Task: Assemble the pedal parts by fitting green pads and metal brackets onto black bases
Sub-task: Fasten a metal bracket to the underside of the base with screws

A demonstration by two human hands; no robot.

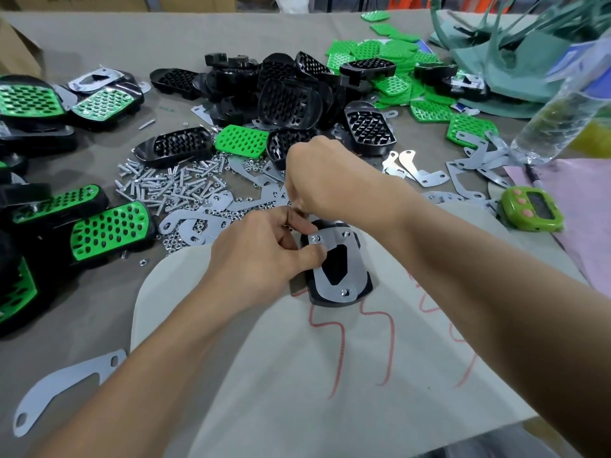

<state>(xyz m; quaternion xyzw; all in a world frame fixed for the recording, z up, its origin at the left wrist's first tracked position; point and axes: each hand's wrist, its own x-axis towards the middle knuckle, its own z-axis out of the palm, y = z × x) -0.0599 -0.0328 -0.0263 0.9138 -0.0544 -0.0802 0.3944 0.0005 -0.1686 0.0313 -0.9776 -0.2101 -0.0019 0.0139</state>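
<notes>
A black pedal base point(362, 287) lies upside down on a white sheet, with a metal bracket point(330, 279) laid over it and nuts at its corners. My left hand point(261, 259) grips the base's left side, thumb pressing on the bracket. My right hand point(322, 180) hovers over the base's far end, fingers curled and pinching something small that I cannot make out. Loose black bases point(287, 104), green pads point(396, 52) and flat brackets point(416, 170) are heaped beyond the hands.
Screws and nuts point(172, 186) are scattered left of the hands. Assembled green-and-black pedals point(109, 226) stack along the left edge. A lone bracket point(62, 381) lies near left. A green timer point(532, 209) and a plastic bottle point(558, 104) stand at right.
</notes>
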